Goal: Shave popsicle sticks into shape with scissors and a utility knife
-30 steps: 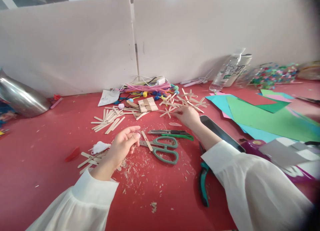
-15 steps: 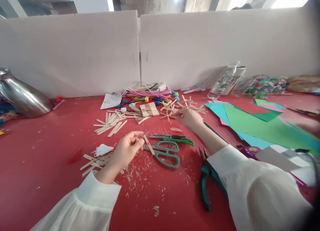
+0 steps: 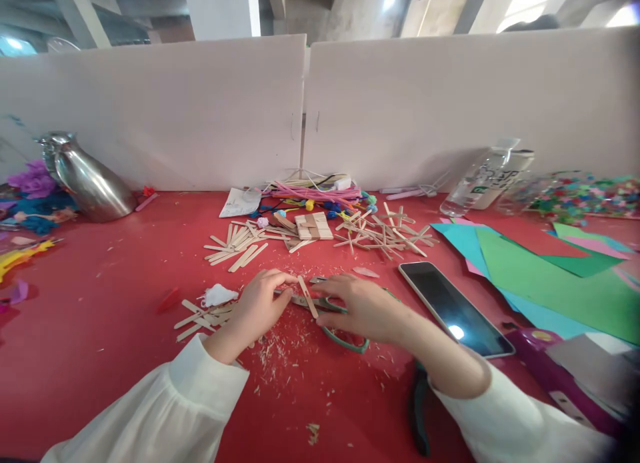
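Note:
A wooden craft stick (image 3: 309, 299) slants at the fingertips of my left hand (image 3: 257, 309), which appears to pinch its upper end. Close on the stick's other side is my right hand (image 3: 363, 306), thumb and fingers apart, with nothing visible in its grasp. Green-handled scissors (image 3: 350, 344) lie beneath, partly covered by my right hand. That hand also hides most of a cutter. Left of my left wrist, loose craft sticks (image 3: 193, 321) lie beside a white scrap (image 3: 219, 295). Farther back is a pile of crossed craft sticks (image 3: 385, 233).
A phone (image 3: 453, 309) and pliers (image 3: 420, 409) flank my right forearm. Coloured paper (image 3: 545, 276) and a clear bottle (image 3: 477, 179) stand or lie right. A steel jug (image 3: 93, 179) is back left. Wood shavings litter the red table (image 3: 125, 356). A white partition (image 3: 175, 116) stands behind.
My right hand has come back from the crossed-stick pile toward the stick at my left hand. The pile and phone now show more fully. The view has shifted slightly left.

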`<state>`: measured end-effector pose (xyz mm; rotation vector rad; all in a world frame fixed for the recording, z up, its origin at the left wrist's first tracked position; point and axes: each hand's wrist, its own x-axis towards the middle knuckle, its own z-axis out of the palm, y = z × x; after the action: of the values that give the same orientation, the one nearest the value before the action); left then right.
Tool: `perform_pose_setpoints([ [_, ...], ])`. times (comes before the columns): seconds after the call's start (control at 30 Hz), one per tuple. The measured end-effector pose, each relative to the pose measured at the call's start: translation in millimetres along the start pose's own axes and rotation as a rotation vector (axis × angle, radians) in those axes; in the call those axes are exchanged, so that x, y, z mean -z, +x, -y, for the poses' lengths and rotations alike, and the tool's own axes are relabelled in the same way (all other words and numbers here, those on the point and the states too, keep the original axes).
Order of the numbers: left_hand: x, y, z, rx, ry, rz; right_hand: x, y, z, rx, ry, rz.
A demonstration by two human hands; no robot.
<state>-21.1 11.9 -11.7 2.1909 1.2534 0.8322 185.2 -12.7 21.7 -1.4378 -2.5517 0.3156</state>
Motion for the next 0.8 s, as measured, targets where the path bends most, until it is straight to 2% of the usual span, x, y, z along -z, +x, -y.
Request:
perform_pose_setpoints([
  [0.07, -0.3, 1, 2, -0.017, 0.083, -0.007, -7, 2, 10, 0.047, -0.024, 0.033],
  [0.17, -0.9, 1, 4, -0.042, 0.131, 0.028, -16, 6, 13, 0.076, -0.051, 0.046],
  [0.37, 0.4, 0, -1, -0.024, 0.126, 0.056, -26, 11, 12, 0.029, -0.040, 0.010],
  [0.53, 1.3, 0, -3, -0.026, 0.099, 0.034, -26, 14, 2, -0.146, 0.035, -0.073],
  [0.67, 1.5, 1, 1, -0.017, 0.131, -0.032, -22, 16, -28, -0.356, 0.058, -0.178],
  [0.8, 9.4, 6, 11, 0.015, 0.305, -0.080, -24, 19, -60, -0.510, 0.062, -0.220],
])
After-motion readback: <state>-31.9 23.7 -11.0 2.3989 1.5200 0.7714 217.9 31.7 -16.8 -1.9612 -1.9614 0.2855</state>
